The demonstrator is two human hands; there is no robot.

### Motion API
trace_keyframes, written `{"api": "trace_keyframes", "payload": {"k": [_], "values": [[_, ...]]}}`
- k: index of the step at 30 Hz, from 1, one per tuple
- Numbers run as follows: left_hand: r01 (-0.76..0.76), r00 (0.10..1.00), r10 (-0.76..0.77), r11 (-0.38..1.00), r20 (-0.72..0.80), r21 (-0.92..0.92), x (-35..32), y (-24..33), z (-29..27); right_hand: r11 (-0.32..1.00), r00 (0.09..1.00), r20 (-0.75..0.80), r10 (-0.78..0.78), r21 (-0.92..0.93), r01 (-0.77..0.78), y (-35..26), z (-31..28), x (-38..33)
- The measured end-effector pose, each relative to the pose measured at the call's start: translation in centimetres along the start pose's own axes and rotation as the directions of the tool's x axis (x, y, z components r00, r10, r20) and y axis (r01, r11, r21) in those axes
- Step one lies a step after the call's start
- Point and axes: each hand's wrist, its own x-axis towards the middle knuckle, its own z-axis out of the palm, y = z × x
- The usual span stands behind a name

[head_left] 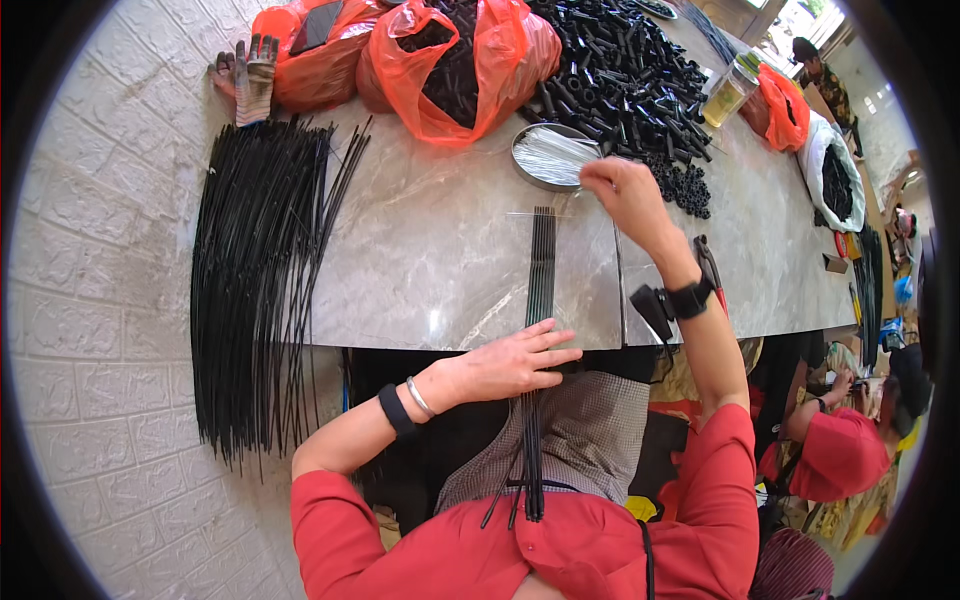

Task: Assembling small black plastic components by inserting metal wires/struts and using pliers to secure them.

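Black rods [540,270] lie in a small flat bundle with their long axis running straight away from the person, from the lap across the near edge of the marble table [430,250]; the left hand [510,362] presses flat and open on them at that edge. Beyond their far ends, the right hand [622,192] pinches something thin, too fine to tell, beside a round tray of pale wires [548,157], with black tubes [620,80] behind and a larger rod pile [255,280] well to the left.
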Motion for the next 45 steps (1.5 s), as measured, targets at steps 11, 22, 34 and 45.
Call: {"api": "trace_keyframes", "payload": {"k": [11, 22, 34, 45], "values": [[-0.010, 1.000, 0.010, 1.000, -0.023, -0.005, 0.4, -0.2, 0.0, 0.874, 0.994, -0.040, -0.098, -0.482, 0.066, 2.3, 3.2, -3.6], [-0.001, 1.000, 0.001, 1.000, -0.016, -0.010, 0.5, 0.0, -0.3, 0.839, 0.987, -0.045, -0.157, -0.534, 0.109, 2.2, 4.0, -3.6], [-0.002, 1.000, 0.002, 1.000, -0.004, -0.012, 0.3, 0.0, 0.0, 0.886, 0.989, -0.051, -0.141, -0.453, 0.103, 2.3, 4.0, -3.5], [0.012, 1.000, -0.011, 0.999, 0.019, -0.033, 0.4, -0.1, -0.3, 0.868, 0.990, 0.060, -0.129, -0.475, 0.142, 1.5, 4.0, -2.9]]}}
